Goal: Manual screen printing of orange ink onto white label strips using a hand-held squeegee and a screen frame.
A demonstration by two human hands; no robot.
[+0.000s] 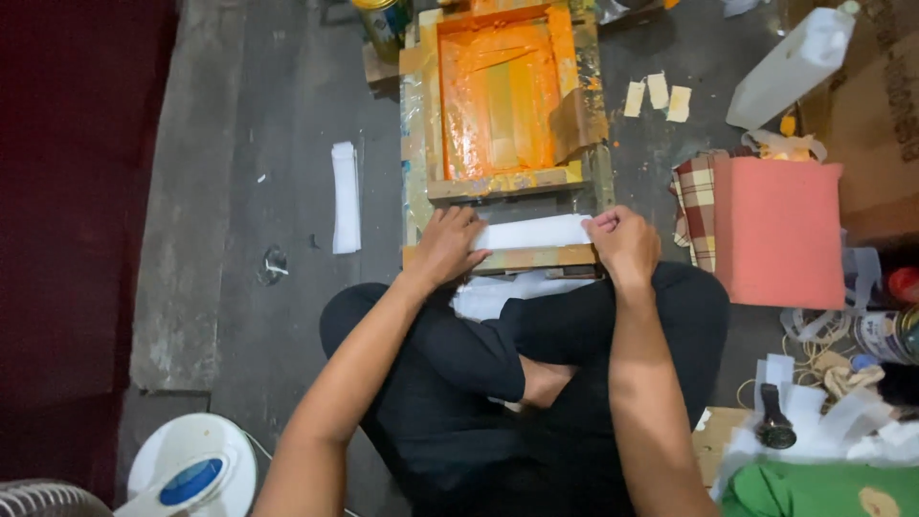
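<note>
- Grey concrete floor (287,144) carries everything; the person sits on it with crossed legs in dark trousers, and a dark red surface runs along the left edge.
- A white paper strip (532,232) lies across the near end of a wooden printing frame (414,144), just in front of the knees.
- The left hand (447,245) presses down on the left end of the strip, fingers bent over it.
- The right hand (623,243) is half clenched and grips the right end of the same strip.
- Inside the frame, further from the person, the screen is covered with orange ink (498,96).
- More white sheets (493,295) lie under the near edge of the frame, on the lap.
- A stack of white strips (346,196) lies on the floor left of the frame, well apart from it.
- To the right of the frame stand a pink block (777,230) with a checked cloth (696,196) beside it, and a white plastic bottle (790,67) further back.
- Three small pale paper pieces (657,96) lie between the frame and the bottle.
- A white and blue fan base (191,464) is at the lower left, near the left arm.
</note>
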